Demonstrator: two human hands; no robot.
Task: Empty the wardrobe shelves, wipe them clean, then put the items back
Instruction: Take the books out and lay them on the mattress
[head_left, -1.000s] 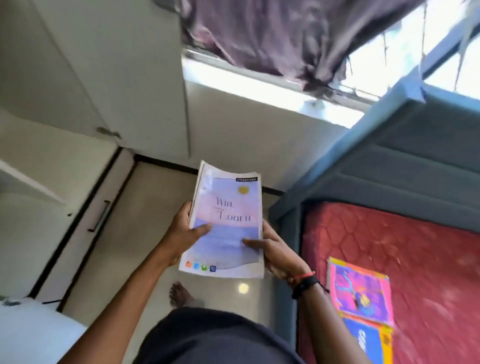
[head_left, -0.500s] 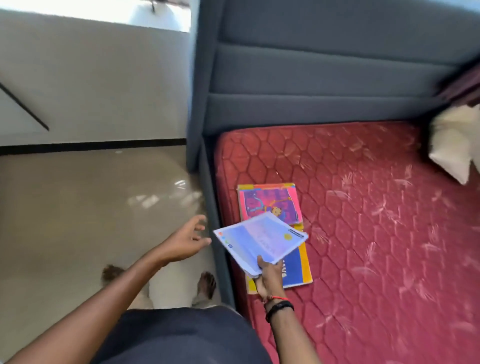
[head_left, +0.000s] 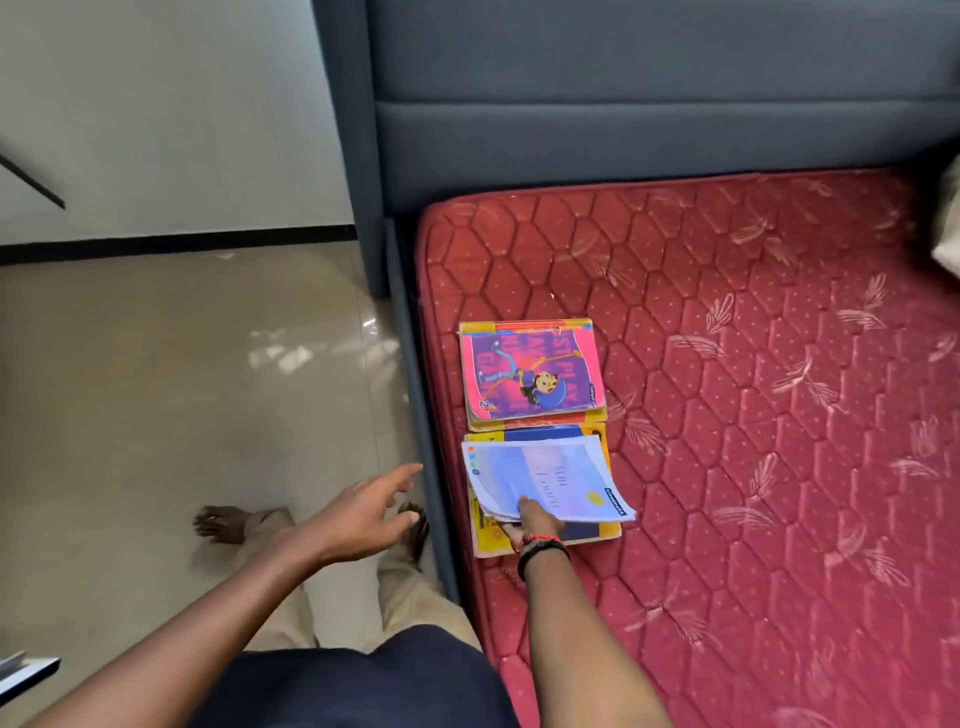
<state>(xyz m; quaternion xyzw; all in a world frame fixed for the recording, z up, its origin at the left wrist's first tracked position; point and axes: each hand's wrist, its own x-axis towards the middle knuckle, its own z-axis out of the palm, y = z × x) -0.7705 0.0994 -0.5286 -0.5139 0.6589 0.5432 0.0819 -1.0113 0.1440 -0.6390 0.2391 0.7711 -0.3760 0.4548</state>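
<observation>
A pale lilac-blue notebook (head_left: 545, 480) lies on top of a yellow-and-blue book (head_left: 592, 532) on the red mattress (head_left: 753, 415). My right hand (head_left: 535, 522) pinches the notebook's near edge, thumb on the cover, fingers under it. Just beyond sits a pink-and-purple cartoon book (head_left: 532, 369) on another yellow book. My left hand (head_left: 363, 514) hovers over the floor left of the bed frame, fingers spread, holding nothing.
A grey padded headboard (head_left: 649, 104) rises behind the mattress, and the grey bed frame (head_left: 415, 415) runs along its left side. Shiny beige floor tiles (head_left: 182, 389) fill the left. A pale pillow (head_left: 948, 244) peeks in at the right edge. My bare feet stand by the frame.
My view swung from the wardrobe to the bed. The left hand let go of the notebook, and the right hand lowered it onto the yellow-and-blue book.
</observation>
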